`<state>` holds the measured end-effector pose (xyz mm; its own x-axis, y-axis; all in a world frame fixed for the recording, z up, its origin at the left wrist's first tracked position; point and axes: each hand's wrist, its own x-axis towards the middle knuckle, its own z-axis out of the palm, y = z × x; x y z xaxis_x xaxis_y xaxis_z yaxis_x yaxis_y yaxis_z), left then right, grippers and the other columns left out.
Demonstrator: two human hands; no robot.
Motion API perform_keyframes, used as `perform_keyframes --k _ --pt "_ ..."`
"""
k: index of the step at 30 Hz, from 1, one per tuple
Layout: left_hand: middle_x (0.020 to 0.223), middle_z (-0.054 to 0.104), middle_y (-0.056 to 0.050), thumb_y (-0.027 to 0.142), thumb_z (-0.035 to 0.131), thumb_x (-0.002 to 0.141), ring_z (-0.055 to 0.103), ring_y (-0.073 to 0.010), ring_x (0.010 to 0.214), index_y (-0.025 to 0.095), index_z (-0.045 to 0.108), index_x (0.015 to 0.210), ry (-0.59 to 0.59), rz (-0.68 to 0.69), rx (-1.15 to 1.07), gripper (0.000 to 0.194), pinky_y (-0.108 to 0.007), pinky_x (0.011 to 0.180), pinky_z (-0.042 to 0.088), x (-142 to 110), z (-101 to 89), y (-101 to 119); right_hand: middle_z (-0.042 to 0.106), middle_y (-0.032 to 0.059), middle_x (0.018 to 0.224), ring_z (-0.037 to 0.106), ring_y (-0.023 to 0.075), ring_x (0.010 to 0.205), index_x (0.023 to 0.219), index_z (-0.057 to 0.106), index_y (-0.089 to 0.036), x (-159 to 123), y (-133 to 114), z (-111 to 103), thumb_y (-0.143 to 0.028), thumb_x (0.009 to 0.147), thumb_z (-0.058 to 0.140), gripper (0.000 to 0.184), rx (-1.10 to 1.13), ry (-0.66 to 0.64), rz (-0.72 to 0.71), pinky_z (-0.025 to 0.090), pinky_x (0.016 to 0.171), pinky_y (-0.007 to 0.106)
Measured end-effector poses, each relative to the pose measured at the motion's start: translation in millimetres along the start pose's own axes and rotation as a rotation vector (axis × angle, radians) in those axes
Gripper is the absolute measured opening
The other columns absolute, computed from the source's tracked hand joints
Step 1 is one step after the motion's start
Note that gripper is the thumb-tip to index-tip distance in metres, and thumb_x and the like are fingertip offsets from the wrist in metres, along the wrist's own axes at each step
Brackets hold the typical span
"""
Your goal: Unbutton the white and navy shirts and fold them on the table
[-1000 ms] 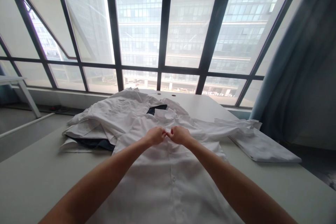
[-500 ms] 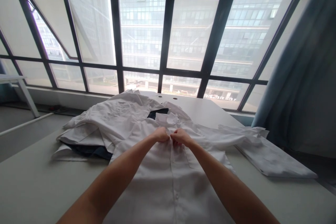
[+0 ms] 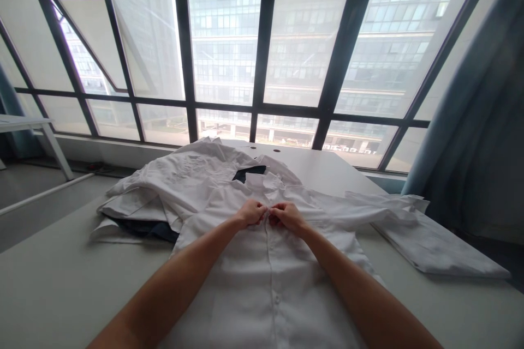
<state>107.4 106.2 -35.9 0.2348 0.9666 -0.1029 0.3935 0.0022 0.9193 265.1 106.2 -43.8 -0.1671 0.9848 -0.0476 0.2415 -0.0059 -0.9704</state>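
A white button-up shirt [image 3: 266, 278] lies flat, front up, on a pale table [image 3: 53, 283], collar toward the window. My left hand [image 3: 251, 212] and my right hand [image 3: 289, 215] meet at the button placket just below the collar. Both are closed in a pinch on the shirt's front edges, fingertips almost touching. One sleeve of the shirt stretches out to the right [image 3: 368, 207].
A heap of white garments [image 3: 172, 180] over something dark blue [image 3: 139, 227] lies at the left back of the table. A folded white garment [image 3: 442, 251] rests at the right edge. Large windows stand behind, with a blue curtain [image 3: 475, 120] at right.
Both hands have stayed pinched together near the collar, shifting only slightly along the placket. The view has drifted a little to the left.
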Motion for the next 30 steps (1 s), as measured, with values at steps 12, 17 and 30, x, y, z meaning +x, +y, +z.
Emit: perform_keyframes --k 12,17,30 --pt "0.053 0.052 0.004 0.031 0.051 0.090 0.043 -0.0080 0.040 0.015 0.057 0.067 -0.061 0.023 -0.047 0.029 -0.020 0.042 0.031 -2.5 -2.9 2.5 0.064 -0.0017 0.053 0.059 0.0096 0.046 0.068 0.063 -0.015 4.0 0.9 2.3 -0.018 0.077 0.064 0.009 -0.075 0.026 -0.025 0.041 0.041 0.016" --pt "0.050 0.050 0.004 0.034 0.053 0.089 0.041 -0.0079 0.038 0.014 0.058 0.064 0.000 0.029 -0.017 0.032 -0.020 0.041 0.030 4.6 0.3 -3.4 0.063 -0.0020 0.051 0.057 0.0097 0.044 0.067 0.063 -0.015 8.6 7.5 2.5 -0.022 0.076 0.069 0.012 -0.150 0.049 -0.073 0.039 0.039 0.016" --pt "0.051 0.051 0.003 0.026 0.051 0.088 0.052 -0.0130 0.047 0.015 0.061 0.072 0.088 0.203 0.190 0.021 -0.021 0.048 0.034 8.9 -0.7 -8.8 0.062 -0.0012 0.052 0.056 0.0086 0.042 0.064 0.060 -0.015 14.1 5.1 -5.3 -0.031 0.081 0.064 0.024 -0.049 -0.097 0.019 0.039 0.039 0.016"
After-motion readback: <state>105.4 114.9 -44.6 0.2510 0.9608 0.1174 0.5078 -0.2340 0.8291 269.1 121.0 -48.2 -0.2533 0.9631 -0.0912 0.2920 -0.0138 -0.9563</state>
